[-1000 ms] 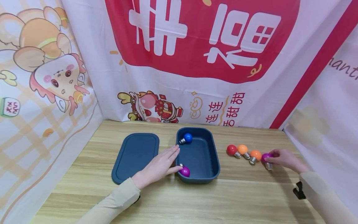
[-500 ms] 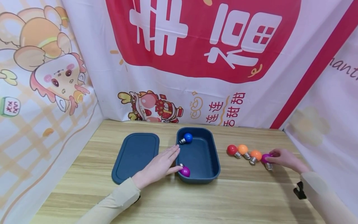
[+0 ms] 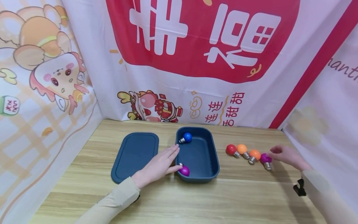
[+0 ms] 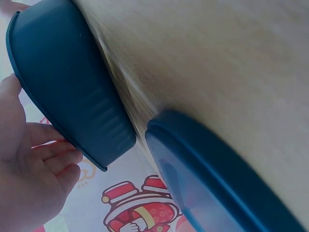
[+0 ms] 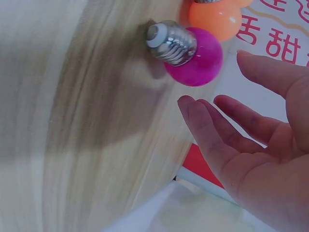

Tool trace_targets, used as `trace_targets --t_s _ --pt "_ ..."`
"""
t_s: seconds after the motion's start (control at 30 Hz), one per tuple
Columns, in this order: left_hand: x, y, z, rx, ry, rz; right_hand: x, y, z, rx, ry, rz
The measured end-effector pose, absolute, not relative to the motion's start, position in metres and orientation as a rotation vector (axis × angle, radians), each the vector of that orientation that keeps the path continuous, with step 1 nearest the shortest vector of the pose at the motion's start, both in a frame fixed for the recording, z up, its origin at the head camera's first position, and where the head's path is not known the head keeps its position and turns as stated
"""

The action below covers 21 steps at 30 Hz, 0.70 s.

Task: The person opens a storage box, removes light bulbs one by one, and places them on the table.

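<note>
Printed cloths (image 3: 195, 62) wall off the far side and both flanks of the wood-grain tabletop (image 3: 237, 199), where I have a blue box (image 3: 199, 157) in the middle and its lid-like panel (image 3: 135, 155) lying flat to the left. I read the delicate work as being on the right, at the magenta bulb (image 3: 266, 158), the last and rightmost in a row with an orange bulb (image 3: 254, 154), a paler orange bulb (image 3: 241, 148) and a red bulb (image 3: 231, 149). My right grip (image 3: 286, 157) is spread and holds nothing, the thumb and fingers just beside the bulb on its right. For a sound hold, I'd flank the round globe rather than the screw base (image 5: 174, 43), squeezing lightly, because a sideways nudge could roll it against its neighbours; any backing off should go rightward, away from the row. My left grip (image 3: 158, 166) rests extended fingers at the box's left rim, pinching nothing; I'd use only gentle pressure there, so the box doesn't slide.
</note>
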<state>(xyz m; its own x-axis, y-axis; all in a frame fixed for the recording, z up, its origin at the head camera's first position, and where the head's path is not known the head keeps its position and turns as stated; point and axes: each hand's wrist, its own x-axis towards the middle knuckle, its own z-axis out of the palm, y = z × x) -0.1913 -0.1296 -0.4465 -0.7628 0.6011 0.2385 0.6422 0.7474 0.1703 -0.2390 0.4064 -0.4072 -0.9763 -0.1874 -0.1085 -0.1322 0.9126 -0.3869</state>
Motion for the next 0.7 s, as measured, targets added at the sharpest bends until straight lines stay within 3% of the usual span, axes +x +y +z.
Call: trace_targets --t_s 0.7 --pt "-0.192 -0.13 -0.448 -1.004 -2.777 -0.363 -0.242 0.372 -0.384 -0.295 2.952 -0.557"
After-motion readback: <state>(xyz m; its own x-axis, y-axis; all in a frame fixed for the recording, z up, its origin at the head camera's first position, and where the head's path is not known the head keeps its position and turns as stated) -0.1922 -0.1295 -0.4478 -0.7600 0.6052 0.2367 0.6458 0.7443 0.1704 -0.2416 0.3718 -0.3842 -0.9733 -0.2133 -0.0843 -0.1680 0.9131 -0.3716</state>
